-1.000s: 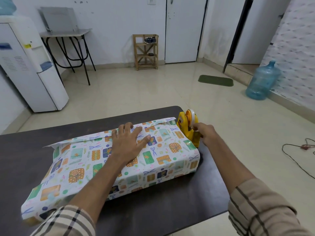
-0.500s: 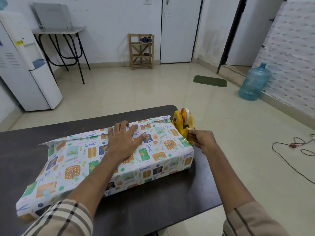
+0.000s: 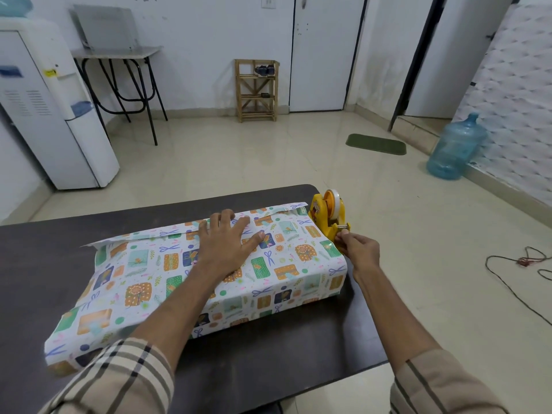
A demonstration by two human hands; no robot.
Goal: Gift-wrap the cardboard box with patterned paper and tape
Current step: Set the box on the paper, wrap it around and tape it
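The box, covered in patterned wrapping paper (image 3: 149,282), lies across the dark table (image 3: 268,354). A loose paper edge sticks out along its far side. My left hand (image 3: 227,243) presses flat on top of the paper with straight, spread fingers. A yellow tape dispenser (image 3: 327,216) with a white tape roll stands at the box's far right corner. My right hand (image 3: 355,249) is at the dispenser's front end, with thumb and fingers pinching the tape end at the cutter.
The table's right edge runs just past the dispenser. On the floor beyond are a blue water bottle (image 3: 455,147), a green mat (image 3: 376,144), a wooden rack (image 3: 257,91), a water cooler (image 3: 50,106) and a loose cord (image 3: 522,264).
My right hand has drawn back a little from the dispenser's side to its front cutter end. My left hand stays pressed on the paper.
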